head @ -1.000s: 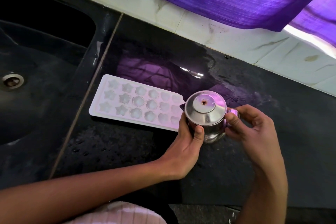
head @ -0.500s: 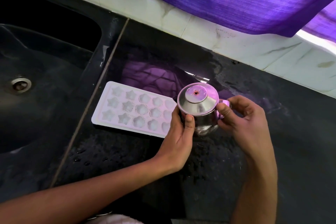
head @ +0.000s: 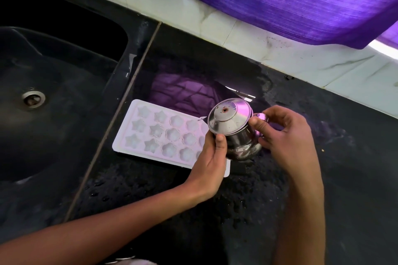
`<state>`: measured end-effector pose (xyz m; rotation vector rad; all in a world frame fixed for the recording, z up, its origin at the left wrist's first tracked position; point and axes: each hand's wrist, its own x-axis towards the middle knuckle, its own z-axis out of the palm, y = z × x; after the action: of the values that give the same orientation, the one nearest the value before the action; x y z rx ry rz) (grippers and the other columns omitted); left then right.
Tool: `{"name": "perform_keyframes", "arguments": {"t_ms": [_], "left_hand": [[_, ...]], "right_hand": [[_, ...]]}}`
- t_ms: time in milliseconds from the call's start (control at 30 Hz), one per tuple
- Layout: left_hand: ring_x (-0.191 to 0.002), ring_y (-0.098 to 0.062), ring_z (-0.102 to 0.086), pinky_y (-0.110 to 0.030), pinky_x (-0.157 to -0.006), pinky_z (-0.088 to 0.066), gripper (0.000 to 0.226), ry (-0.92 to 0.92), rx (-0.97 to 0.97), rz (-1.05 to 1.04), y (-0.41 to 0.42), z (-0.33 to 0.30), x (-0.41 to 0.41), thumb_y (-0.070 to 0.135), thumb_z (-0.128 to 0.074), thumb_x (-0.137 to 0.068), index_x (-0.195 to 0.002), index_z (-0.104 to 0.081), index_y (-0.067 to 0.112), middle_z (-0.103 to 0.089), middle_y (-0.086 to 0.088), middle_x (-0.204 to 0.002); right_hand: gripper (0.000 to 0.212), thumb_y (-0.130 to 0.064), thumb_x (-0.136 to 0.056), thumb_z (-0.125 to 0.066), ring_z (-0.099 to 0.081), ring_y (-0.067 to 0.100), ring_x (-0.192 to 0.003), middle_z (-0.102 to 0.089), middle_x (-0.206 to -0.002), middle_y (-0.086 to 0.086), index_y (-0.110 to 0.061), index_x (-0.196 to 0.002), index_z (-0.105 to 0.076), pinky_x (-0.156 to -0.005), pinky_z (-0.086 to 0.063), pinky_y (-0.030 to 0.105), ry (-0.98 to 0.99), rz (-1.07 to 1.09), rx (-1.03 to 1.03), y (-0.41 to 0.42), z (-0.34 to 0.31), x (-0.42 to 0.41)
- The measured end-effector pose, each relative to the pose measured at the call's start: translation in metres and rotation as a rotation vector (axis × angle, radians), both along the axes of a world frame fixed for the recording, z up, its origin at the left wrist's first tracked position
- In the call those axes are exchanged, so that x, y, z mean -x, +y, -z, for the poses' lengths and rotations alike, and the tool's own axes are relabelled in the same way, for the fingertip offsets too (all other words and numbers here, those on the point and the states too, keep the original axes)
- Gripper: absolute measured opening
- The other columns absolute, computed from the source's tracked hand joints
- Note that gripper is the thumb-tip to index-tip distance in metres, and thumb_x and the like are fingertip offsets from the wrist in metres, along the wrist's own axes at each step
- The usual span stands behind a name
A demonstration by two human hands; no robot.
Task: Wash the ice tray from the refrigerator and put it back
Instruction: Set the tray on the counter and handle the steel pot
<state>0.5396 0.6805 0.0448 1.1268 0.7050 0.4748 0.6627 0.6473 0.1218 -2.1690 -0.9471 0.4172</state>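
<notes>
The ice tray (head: 163, 133) lies on the wet surface (head: 344, 168), just left of the fingers. A steel pot (head: 234, 129), now tilted further than a moment ago, is gripped by left hand (head: 210, 161) and right hand (head: 282, 135); refilling seems near.

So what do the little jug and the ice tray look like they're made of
The jug, held in both hands, looks like polished stainless steel: its lid and body give mirror-like reflections of the purple curtain. The ice tray looks like white moulded plastic with a matte finish, with star and flower cavities; it could be silicone, the picture cannot settle that.
</notes>
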Motion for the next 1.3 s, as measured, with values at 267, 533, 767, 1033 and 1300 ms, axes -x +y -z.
{"name": "perform_keyframes", "arguments": {"t_ms": [267,533,767,1033,1300], "left_hand": [[-0.09,0.037,-0.024,0.013,-0.07,-0.021,0.028,0.04,0.0,0.039,0.002,-0.004,0.002,0.054,-0.013,-0.088,-0.116,-0.02,0.054,-0.027,0.049,-0.106],[-0.088,0.037,-0.025,0.013,-0.068,-0.022,0.024,0.05,-0.01,0.074,0.002,-0.006,0.003,0.053,-0.013,-0.091,-0.113,-0.02,0.056,-0.028,0.048,-0.105],[-0.095,0.033,-0.027,0.011,-0.074,-0.023,0.034,0.039,-0.052,0.06,0.002,-0.01,0.004,0.06,-0.014,-0.081,-0.115,-0.018,0.059,-0.028,0.05,-0.107],[-0.125,0.005,-0.037,-0.019,-0.101,-0.027,0.064,0.033,-0.127,0.0,0.005,-0.008,0.004,0.06,-0.019,-0.084,-0.143,-0.024,0.036,-0.04,0.021,-0.14],[-0.12,0.009,-0.034,-0.015,-0.096,-0.025,0.061,0.036,-0.13,-0.021,-0.002,-0.009,0.007,0.058,-0.018,-0.085,-0.144,-0.018,0.04,-0.035,0.028,-0.134]], "right_hand": [[0.014,-0.036,-0.077,-0.072,-0.067,0.017,-0.072,-0.067,-0.072,-0.004,-0.025,-0.073,-0.063,-0.073,-0.056,0.051,-0.019,-0.011,0.024,0.0,-0.004,0.002],[0.014,-0.036,-0.077,-0.071,-0.066,0.02,-0.075,-0.067,-0.073,-0.005,-0.025,-0.075,-0.064,-0.073,-0.056,0.051,-0.029,-0.016,0.021,-0.002,-0.006,0.001],[0.013,-0.032,-0.078,-0.072,-0.067,0.021,-0.074,-0.066,-0.072,-0.004,-0.023,-0.075,-0.064,-0.073,-0.057,0.051,-0.009,0.002,-0.017,-0.005,-0.008,0.003],[0.011,-0.023,-0.081,-0.07,-0.063,0.016,-0.071,-0.065,-0.073,0.001,-0.015,-0.076,-0.064,-0.068,-0.06,0.038,0.137,0.03,-0.155,-0.011,-0.008,0.009],[0.013,-0.025,-0.077,-0.071,-0.063,0.015,-0.071,-0.067,-0.076,0.004,-0.013,-0.078,-0.065,-0.066,-0.06,0.033,0.141,-0.017,-0.14,-0.014,-0.011,0.012]]}}
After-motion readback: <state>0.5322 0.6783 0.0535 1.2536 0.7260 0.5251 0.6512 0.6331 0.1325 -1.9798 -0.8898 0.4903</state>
